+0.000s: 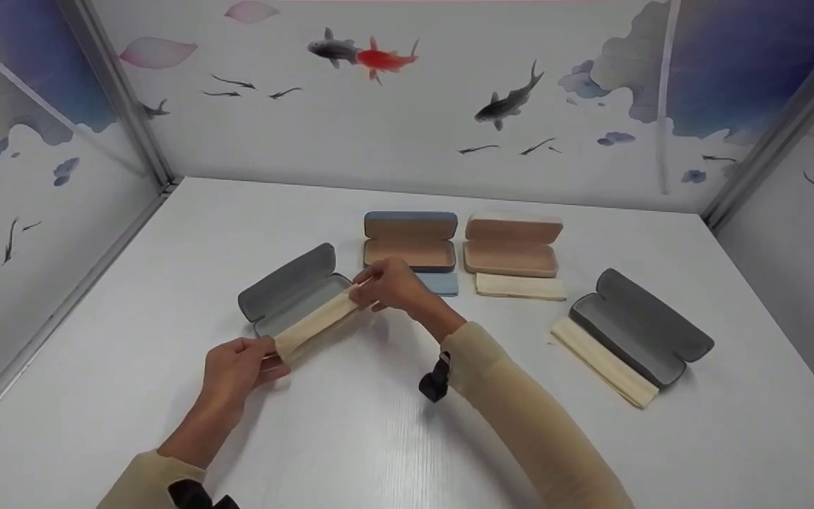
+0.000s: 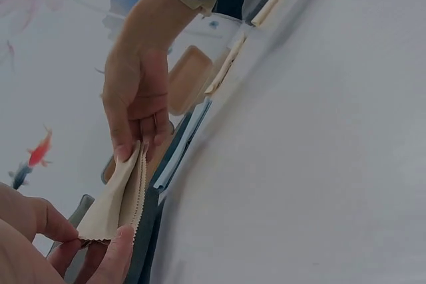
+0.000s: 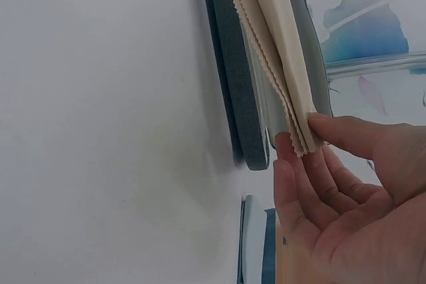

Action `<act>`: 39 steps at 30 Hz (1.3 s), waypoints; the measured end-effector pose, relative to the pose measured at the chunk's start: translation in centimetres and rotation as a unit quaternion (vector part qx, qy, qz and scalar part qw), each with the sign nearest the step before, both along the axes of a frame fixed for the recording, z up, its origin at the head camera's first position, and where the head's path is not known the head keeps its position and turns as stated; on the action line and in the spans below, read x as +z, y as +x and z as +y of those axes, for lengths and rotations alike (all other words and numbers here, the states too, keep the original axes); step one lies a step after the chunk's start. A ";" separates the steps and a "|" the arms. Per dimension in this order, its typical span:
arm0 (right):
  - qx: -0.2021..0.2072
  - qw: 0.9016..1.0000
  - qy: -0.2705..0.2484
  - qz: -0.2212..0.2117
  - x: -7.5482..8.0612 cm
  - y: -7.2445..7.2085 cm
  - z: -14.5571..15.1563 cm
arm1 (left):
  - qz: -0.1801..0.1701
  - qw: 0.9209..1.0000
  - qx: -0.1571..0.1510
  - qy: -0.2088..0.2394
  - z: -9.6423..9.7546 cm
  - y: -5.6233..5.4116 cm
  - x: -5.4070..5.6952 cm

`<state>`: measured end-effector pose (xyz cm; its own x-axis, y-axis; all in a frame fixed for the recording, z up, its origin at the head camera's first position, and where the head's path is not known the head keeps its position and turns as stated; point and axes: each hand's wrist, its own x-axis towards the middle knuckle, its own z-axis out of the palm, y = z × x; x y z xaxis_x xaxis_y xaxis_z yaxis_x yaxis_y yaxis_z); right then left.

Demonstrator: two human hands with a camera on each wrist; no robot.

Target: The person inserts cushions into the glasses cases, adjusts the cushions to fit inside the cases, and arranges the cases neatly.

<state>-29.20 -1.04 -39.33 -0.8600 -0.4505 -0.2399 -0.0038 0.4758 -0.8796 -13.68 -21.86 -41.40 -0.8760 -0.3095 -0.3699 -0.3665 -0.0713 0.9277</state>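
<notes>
Stretched between both hands is a folded cream cleaning cloth (image 1: pixel 319 319) with zigzag-cut edges, clearly seen in the right wrist view as layered cloth (image 3: pixel 276 38). My left hand (image 1: pixel 234 371) pinches its near-left end; my right hand (image 1: pixel 394 288) pinches the far-right end between thumb and fingers. Just behind and below the cloth lies a grey glasses case (image 1: pixel 290 283), its lid raised. The cloth covers part of the case's front edge. In the left wrist view the cloth (image 2: pixel 113 204) hangs over the case, its layers slightly parted.
Two open cases with tan linings, one blue (image 1: pixel 410 240) and one pinkish (image 1: pixel 511 247), stand at the back. A blue cloth (image 1: pixel 441 284) and a cream cloth (image 1: pixel 520 286) lie before them. At right sits another open grey case (image 1: pixel 633 332) beside a cream cloth (image 1: pixel 605 362).
</notes>
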 end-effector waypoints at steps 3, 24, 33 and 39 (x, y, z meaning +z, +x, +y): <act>-0.002 1.000 -0.019 -0.014 0.1 -0.3 -0.3 | 0.004 1.000 0.005 0.024 -0.4 -0.3 0.1; -0.010 0.998 -0.066 -0.008 1.2 -1.2 -2.7 | 0.008 0.994 0.035 0.102 -2.3 -2.0 0.5; -0.034 0.998 -0.051 0.002 0.6 -1.8 -3.3 | -0.005 0.996 0.039 0.075 -3.0 -3.0 0.4; -0.042 0.997 -0.059 0.005 -0.1 -1.9 -3.8 | -0.008 0.997 0.069 0.038 -3.3 -3.2 0.0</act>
<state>-31.15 -4.84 -39.39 -0.8980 -0.4014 -0.1800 0.0223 0.3671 -0.9299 -16.91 -25.15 -41.38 -0.8215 -0.3968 -0.4096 -0.3623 -0.1916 0.9122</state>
